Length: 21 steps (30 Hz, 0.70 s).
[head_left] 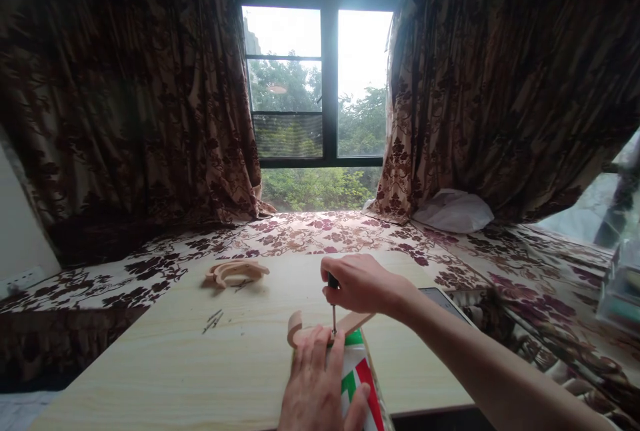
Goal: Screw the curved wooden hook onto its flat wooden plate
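My right hand (353, 281) is wrapped round the dark handle of a screwdriver (334, 311), held upright with its shaft pointing down. The tip meets a curved piece of light wood (295, 330) just beyond my left fingertips; any screw there is too small to make out. Stretched forward, my left hand (315, 378) presses the wood down with its fingertips. Part of the wood is hidden under those fingers, and a straight arm of it shows below my right hand. Under my left hand lies a white, green and red packet (367, 384).
More curved wooden pieces (237, 272) lie at the table's far left, with several screws (213, 321) nearer me. A dark flat object (445, 304) lies by the right edge of the pale wooden table (200, 378). Behind are patterned cloth, a white bag (455, 211) and a window.
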Each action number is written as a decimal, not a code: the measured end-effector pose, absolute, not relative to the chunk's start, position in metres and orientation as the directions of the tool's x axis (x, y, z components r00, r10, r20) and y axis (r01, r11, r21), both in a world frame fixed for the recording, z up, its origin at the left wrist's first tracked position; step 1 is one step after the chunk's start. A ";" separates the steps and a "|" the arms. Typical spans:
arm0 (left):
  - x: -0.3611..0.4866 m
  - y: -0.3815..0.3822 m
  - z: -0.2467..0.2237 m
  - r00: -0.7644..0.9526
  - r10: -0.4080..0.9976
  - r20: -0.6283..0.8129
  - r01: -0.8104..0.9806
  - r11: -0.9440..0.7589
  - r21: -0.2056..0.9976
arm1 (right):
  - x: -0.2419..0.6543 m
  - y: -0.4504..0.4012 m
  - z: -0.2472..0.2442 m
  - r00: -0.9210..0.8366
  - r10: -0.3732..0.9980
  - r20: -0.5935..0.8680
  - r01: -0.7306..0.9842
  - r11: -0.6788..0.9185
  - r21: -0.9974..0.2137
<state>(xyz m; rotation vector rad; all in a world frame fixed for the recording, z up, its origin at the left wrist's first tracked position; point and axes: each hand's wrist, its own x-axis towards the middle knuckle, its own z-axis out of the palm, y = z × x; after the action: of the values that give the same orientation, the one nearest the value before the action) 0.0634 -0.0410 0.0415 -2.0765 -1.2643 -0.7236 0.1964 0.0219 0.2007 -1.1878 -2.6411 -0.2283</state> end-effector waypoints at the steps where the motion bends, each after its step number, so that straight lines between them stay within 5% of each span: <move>1: 0.063 -0.041 0.041 0.396 0.589 0.704 0.908 -0.368 -0.202 | 0.197 0.022 0.200 -0.641 0.715 0.279 0.752 0.658 0.043; 6: 0.065 -0.041 0.038 0.368 0.630 0.684 0.917 -0.369 -0.153 | 0.199 0.023 0.194 -0.625 0.723 0.296 0.762 0.647 0.028; 13: 0.073 -0.042 0.027 0.159 0.765 0.625 0.928 -0.332 0.170 | 0.200 0.025 0.193 -0.632 0.725 0.276 0.756 0.654 0.014; 21: 0.065 -0.048 0.042 0.263 0.845 0.466 0.899 -0.390 0.200 | 0.199 0.023 0.197 -0.651 0.717 0.251 0.745 0.666 0.031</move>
<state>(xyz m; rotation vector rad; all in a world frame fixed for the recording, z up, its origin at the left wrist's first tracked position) 0.0650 -0.0482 0.0421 -2.4117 -1.6714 -0.7828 0.1993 0.0231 0.1966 -1.1856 -2.6640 -0.1929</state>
